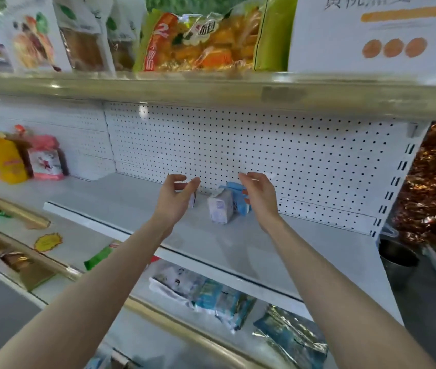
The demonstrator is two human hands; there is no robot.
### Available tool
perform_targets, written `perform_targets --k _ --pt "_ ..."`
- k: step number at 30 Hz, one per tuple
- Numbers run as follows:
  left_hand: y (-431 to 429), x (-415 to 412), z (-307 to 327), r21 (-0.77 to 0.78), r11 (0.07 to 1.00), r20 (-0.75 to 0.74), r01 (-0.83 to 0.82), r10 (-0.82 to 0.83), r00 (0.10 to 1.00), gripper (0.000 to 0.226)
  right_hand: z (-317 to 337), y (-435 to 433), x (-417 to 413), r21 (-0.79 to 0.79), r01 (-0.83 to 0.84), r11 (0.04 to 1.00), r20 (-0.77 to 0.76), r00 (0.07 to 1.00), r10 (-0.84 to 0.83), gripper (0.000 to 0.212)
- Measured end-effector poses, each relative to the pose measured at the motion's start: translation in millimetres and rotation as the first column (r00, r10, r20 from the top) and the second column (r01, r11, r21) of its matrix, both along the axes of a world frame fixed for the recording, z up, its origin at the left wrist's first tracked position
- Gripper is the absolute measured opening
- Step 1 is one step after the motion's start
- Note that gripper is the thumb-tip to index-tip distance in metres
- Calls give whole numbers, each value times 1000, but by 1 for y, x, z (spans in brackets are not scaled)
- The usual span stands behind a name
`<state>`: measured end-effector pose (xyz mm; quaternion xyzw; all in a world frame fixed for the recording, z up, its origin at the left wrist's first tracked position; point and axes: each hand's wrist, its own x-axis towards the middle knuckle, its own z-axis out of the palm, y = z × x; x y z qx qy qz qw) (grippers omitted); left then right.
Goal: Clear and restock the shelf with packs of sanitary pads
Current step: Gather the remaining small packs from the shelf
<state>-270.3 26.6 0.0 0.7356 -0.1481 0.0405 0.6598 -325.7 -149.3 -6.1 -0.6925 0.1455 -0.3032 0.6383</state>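
Shelf (pixel 137 206) of white metal, backed by a pegboard panel (pixel 238 145), carries three packs of sanitary pads near its back. A white-and-lavender pack (pixel 220 210) stands upright. A blue pack (pixel 239 199) leans just behind it on the right, and a small pack (pixel 192 200) sits to its left, mostly hidden. The left hand (pixel 174 201) hovers left of the white-and-lavender pack and the right hand (pixel 260 201) right of it, overlapping the blue pack; contact cannot be told. Each grip is apart, fingers loosely curved, holding nothing. Snack bags (pixel 201 41) stand well above.
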Motion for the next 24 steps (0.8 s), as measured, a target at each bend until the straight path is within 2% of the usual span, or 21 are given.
perform_targets --k 3,7,16,20,24 --pt "8 28 -15 12 1000 -45 4 -3 999 36 -10 10 22 0 19 1000 -40 999 -19 32" --pt "10 63 -32 -3 1000 -95 21 -21 995 34 -25 16 52 4 34 999 -66 997 -34 42" --pt "-3 140 -68 68 997 -160 47 -36 987 36 -62 9 115 9 65 998 -168 984 -63 54" --pt "-6 183 -77 90 993 -154 73 -59 986 45 -78 10 140 9 121 993 -217 969 -116 68" --pt "0 239 -97 115 981 -184 153 -130 974 63 -92 23 167 21 231 973 -273 937 -217 103"
